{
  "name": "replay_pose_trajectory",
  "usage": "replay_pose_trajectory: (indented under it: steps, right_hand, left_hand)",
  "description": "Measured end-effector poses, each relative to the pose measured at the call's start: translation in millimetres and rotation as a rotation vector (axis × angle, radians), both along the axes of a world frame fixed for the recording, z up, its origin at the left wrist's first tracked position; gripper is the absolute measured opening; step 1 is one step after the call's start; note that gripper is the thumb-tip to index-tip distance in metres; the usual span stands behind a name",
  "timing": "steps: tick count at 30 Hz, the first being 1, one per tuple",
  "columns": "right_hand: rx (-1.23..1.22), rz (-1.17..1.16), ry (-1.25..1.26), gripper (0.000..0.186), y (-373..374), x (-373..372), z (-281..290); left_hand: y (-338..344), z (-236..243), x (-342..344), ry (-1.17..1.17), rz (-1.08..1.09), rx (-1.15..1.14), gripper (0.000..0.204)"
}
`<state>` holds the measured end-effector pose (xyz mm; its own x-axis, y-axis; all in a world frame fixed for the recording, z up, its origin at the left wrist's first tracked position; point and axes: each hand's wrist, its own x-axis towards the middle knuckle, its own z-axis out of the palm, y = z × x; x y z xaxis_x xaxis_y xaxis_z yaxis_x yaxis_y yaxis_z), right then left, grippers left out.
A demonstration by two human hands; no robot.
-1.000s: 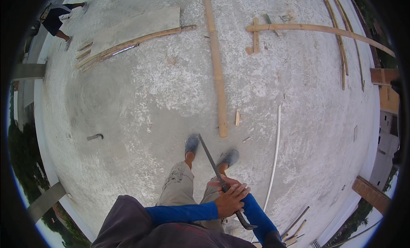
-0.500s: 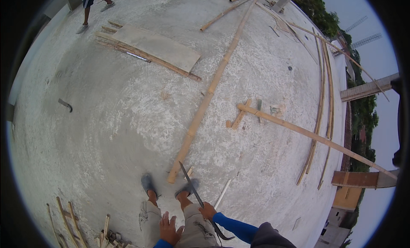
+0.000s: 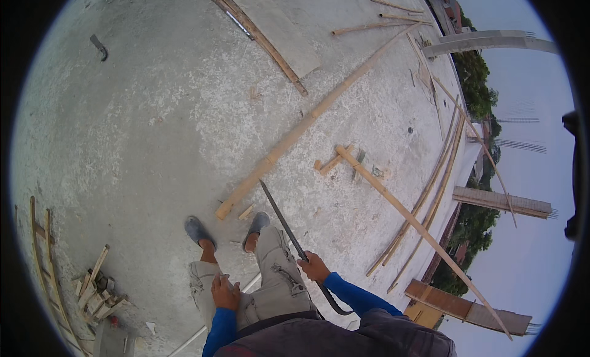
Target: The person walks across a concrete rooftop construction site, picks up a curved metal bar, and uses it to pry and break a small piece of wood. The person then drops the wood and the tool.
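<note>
My right hand (image 3: 314, 268) is closed round a long dark crowbar (image 3: 279, 214), which slants up toward the left from its curved lower end by my hip. The bar's tip is close to a thick bamboo pole (image 3: 265, 164) lying across the floor; whether they touch I cannot tell. My left hand (image 3: 226, 294) is by my left thigh with loosely bent fingers apart and nothing in it. A small wood piece (image 3: 246, 212) lies between my shoes and the pole's near end.
Another bamboo pole (image 3: 393, 200) with a short crosspiece (image 3: 332, 164) extends to the right. Thin poles (image 3: 424, 203) line the slab's right edge. Boards (image 3: 270, 49) lie ahead, a dark hooked tool (image 3: 99, 48) far left, and wood scraps (image 3: 98, 295) at lower left.
My view has turned and shifted, so the floor items sit differently in it. The walking person's legs have left view. My left hand has moved onto or beside my thigh; the right keeps the crowbar.
</note>
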<state>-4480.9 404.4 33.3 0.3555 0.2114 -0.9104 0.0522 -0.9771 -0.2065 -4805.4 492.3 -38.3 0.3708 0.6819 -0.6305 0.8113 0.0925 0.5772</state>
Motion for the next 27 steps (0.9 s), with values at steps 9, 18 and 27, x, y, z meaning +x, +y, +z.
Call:
replay_pose_trajectory:
  steps: [9,18,27]
  right_hand:
    - [0.174,0.49,0.032,0.028,122.2,90.7,-29.1]
    - [0.32,1.216,0.144,0.043,234.3,180.7,-180.6]
    - [0.289,1.286,0.133,0.052,260.6,150.7,-230.8]
  left_hand:
    - [14.6,-21.1,25.1,0.09,0.313,0.137,0.04]
    - [-65.4,-40.7,208.2,0.187,0.708,0.023,0.04]
    - [-57.6,-250.1,222.2,-0.029,1.244,-0.252,0.041]
